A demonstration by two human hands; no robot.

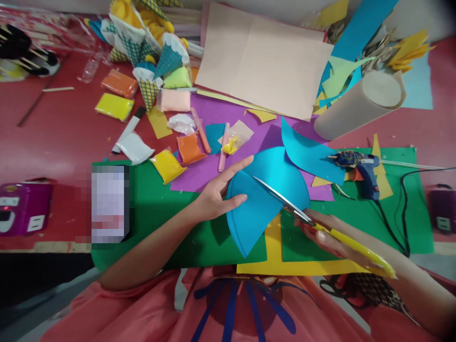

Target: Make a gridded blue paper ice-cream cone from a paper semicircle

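Observation:
A rounded blue sheet (258, 206), paper or craft foam, is held up in front of me over the table. My left hand (218, 195) grips its left edge, thumb on the near face and index finger stretched along the top. In my right hand (329, 235) are yellow-handled scissors (285, 202), their blades lying across the sheet and pointing up and left. How far the blades are apart is hard to see. A curved blue offcut (309, 159) extends right from the sheet's upper edge; whether the two are joined I cannot tell.
A glue gun (368, 178) with a black cord lies on the green mat (156, 223) at right. Behind are clay packets (167, 166), a beige paper roll (359, 104), large beige sheets (263, 59) and decorated cones (146, 85). Purple boxes (26, 206) stand at both sides.

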